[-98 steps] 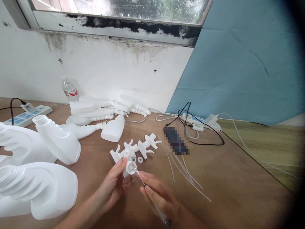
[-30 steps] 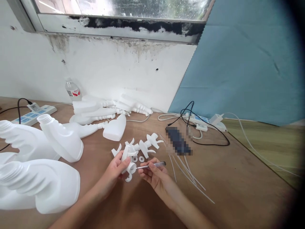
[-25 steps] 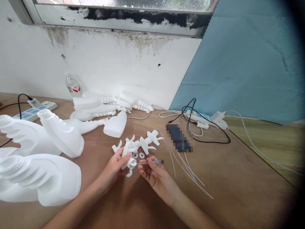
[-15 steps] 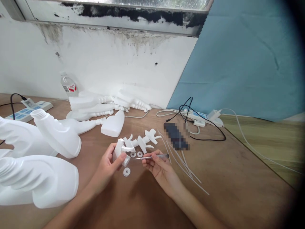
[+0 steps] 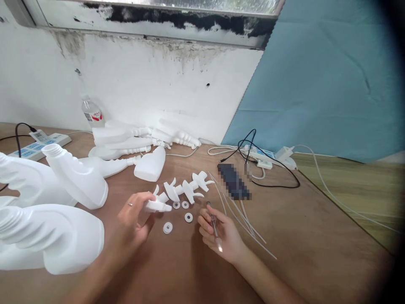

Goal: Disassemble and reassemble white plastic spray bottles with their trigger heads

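Observation:
My left hand (image 5: 136,215) is closed around a white trigger spray head (image 5: 158,206), its nozzle side pointing right. In my right hand (image 5: 220,236) lies a slim screwdriver (image 5: 214,223) with a clear handle, curled under the fingers and slanting down toward the palm. Just beyond the left hand, several white spray heads (image 5: 186,190) lie in a row on the table. Between the hands are a few flat white ring washers: a single washer (image 5: 188,217) and, nearer me, what looks like a small stack of washers (image 5: 167,228).
Large white plastic bottles (image 5: 76,240) fill the left side. More white bottles (image 5: 123,143) lie along the wall beside a clear drink bottle (image 5: 92,113). Thin white tubes (image 5: 249,228) and a pixelated dark object (image 5: 234,181) are at right, near a power strip (image 5: 286,162) with cables.
My left hand has turned the spray head over and moved slightly left. Another washer now lies on the table. The screwdriver has swung round in my right hand, its tip no longer pointing left.

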A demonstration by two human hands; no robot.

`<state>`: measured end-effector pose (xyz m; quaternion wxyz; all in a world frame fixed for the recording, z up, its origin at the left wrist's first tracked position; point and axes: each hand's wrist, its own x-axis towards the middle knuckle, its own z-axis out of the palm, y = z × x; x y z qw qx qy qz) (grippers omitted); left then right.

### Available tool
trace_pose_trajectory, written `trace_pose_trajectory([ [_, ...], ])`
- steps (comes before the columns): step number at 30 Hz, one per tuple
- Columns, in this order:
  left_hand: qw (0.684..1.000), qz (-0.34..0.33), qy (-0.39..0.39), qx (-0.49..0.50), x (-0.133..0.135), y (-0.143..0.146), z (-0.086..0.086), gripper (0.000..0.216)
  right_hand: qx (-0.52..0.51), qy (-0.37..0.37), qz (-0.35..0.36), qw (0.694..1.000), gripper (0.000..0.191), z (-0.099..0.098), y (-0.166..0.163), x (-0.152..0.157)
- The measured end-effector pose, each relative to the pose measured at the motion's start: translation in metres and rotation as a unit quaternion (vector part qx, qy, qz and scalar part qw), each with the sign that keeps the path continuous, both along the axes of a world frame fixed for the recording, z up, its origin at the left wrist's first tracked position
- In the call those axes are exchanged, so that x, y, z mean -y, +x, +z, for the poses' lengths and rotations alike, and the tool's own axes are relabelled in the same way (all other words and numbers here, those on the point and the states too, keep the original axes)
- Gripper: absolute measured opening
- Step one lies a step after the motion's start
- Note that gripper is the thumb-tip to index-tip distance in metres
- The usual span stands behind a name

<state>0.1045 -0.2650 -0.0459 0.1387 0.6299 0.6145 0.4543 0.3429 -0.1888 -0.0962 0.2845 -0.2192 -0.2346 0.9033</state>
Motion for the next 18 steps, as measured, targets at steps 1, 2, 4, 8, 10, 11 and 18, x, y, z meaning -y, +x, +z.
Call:
trace_pose_trajectory([
  [1,0.999,0.013,0.017,-0.05,0.005,-0.004,-0.005,0.023,-0.026,-0.018,0.015,0.999,0.04,-0.001,0.003,0.0],
  [2,0.994,0.025,0.034,-0.104,0.009,-0.008,-0.01,0.026,-0.044,-0.026,0.022,0.998,0.042,-0.001,0.005,0.0],
  [4,0.977,0.041,0.043,-0.205,0.017,-0.016,-0.023,0.038,-0.059,-0.036,0.021,0.997,0.041,-0.002,0.009,-0.001],
  [8,0.941,0.092,0.009,-0.325,0.023,-0.027,-0.043,0.052,-0.068,-0.059,0.008,0.996,0.036,-0.001,0.007,-0.002],
  [10,0.932,0.119,-0.019,-0.342,0.023,-0.027,-0.047,0.049,-0.073,-0.08,0.012,0.994,0.032,0.0,0.007,-0.001],
  [11,0.93,0.126,-0.034,-0.343,0.023,-0.026,-0.047,0.045,-0.074,-0.092,0.018,0.993,0.03,0.0,0.008,-0.001],
  [18,0.924,0.153,-0.042,-0.349,0.035,-0.018,-0.05,0.032,-0.018,-0.104,0.067,0.992,0.029,-0.005,0.038,0.003],
])
